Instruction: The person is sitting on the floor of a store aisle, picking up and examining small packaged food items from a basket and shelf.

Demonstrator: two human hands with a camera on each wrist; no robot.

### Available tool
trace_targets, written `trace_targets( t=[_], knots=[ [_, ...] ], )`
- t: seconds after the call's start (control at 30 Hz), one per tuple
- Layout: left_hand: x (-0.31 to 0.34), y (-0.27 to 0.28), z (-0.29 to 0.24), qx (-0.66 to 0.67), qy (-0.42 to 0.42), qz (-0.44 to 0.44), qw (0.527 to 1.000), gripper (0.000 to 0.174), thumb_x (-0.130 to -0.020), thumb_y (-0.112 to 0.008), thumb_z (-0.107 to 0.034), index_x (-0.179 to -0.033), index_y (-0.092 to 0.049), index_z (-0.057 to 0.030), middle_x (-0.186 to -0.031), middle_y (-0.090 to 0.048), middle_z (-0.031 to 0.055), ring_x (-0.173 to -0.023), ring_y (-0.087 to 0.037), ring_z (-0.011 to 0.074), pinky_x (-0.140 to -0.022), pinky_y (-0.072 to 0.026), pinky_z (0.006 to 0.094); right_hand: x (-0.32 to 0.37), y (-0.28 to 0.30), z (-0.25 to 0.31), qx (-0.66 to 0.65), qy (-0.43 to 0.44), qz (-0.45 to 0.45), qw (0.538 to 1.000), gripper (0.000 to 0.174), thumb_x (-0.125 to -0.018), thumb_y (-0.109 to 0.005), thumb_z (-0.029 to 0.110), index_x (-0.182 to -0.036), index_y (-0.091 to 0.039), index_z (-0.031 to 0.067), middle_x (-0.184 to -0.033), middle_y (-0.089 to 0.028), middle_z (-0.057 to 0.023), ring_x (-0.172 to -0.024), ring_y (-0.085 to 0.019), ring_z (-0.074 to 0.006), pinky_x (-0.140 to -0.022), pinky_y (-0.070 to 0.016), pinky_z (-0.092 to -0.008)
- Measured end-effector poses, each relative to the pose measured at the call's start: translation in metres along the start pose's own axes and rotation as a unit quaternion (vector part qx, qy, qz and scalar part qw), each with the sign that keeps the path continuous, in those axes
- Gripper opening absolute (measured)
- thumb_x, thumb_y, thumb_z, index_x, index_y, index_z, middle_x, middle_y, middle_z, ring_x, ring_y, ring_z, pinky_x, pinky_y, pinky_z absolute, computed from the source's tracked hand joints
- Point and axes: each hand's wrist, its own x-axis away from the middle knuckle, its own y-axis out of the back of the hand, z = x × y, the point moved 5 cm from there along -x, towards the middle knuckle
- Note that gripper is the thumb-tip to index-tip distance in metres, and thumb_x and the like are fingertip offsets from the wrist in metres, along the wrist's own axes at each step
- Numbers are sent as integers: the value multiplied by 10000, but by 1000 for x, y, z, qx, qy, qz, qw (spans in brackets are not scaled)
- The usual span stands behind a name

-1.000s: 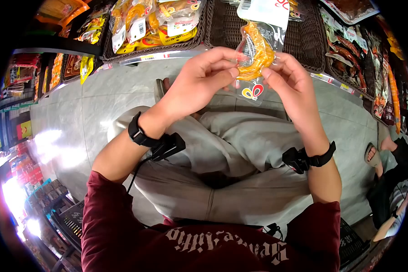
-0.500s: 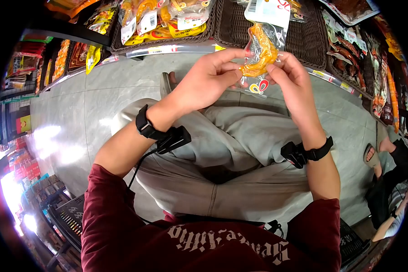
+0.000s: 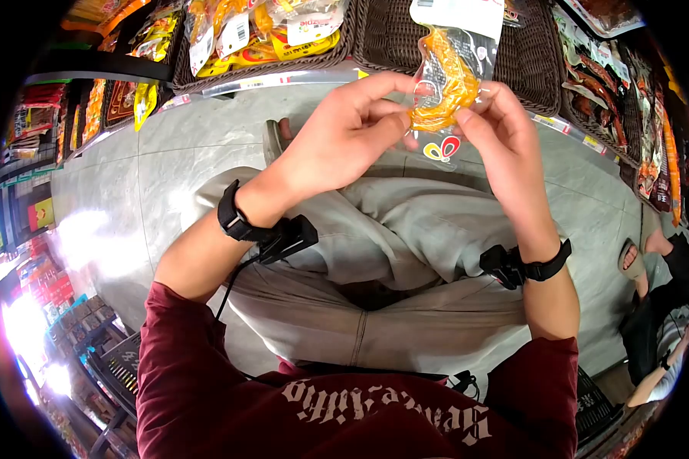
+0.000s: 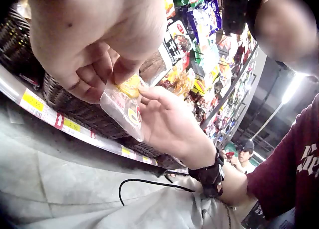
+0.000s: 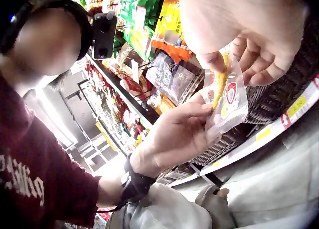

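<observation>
at the left end of the shelf's front edge [image 3: 283, 79], a wicker basket [image 3: 338, 46] is seen filled with yellow packets [image 3: 237, 38]. just right of it and in front of that edge, the left hand [image 3: 344, 138] is raised, with thumb and fingertips closed in a pinch on the left side of a clear snack packet [image 3: 444, 84]. the packet is held upright in the air between both hands, in front of a second wicker basket [image 3: 383, 38], touching no shelf or basket. its right side is pinched by the right hand [image 3: 505, 138], the other fingers loosely curled behind the film.

only thin edges of slick film are gripped, so the packet could probably be let slip and dropped to the floor if either pinch is eased. if the two sides are pulled apart, the seal might be split. the orange piece inside might be crushed if the fingers are pressed harder. the wrist views show the same two-sided pinch.
</observation>
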Motion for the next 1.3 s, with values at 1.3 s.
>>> trace_targets(
  t=[1.3],
  knots=[
    [3, -8, -5, -43, -12, -15, 999, 192, -1032, -661, -80, -1198, -619, 8, -1062, -713, 17, -922, -620, 45, -795, -496, 216, -2, -5, 12, -67, 22, -35, 997, 471, -971, -718, 36, -1361, -454, 21, -1141, -721, -126, -934, -661, -107, -779, -518, -254]
  ],
)
